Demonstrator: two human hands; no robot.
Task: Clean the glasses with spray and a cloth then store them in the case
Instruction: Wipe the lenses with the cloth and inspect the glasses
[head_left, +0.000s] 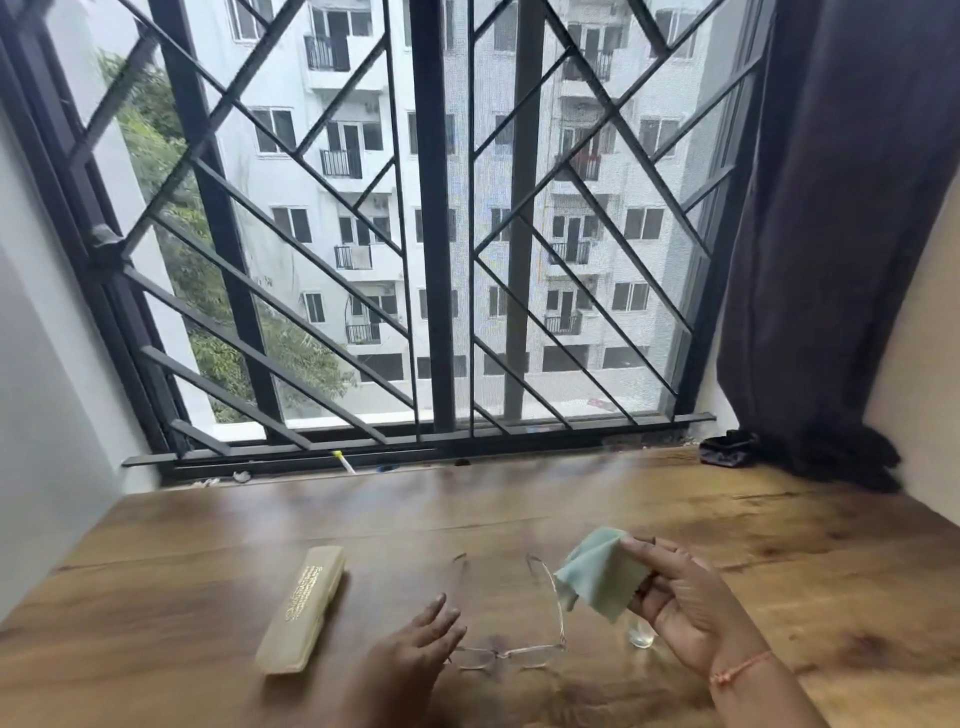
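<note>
Left hand (415, 642): fingers straight, empty, at left lens; contact unclear.
Glasses (511, 656): on wooden table (779, 545), temples unfolded, pointing away.
Small clear bottle (641, 636): partly hidden behind right hand.
Right hand (685, 610): pinching green cloth (602, 571).
Case (304, 608): closed, left of glasses; gold lettering illegible.

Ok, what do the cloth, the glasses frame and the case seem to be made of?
The cloth: soft pale green fabric, probably microfibre; it drapes and creases where the right hand pinches it. The glasses: thin wire frame, likely metal, pale sheen, clear lenses. The case: rigid beige box, matte, with printed lettering; plastic or card, can't tell which.
</note>
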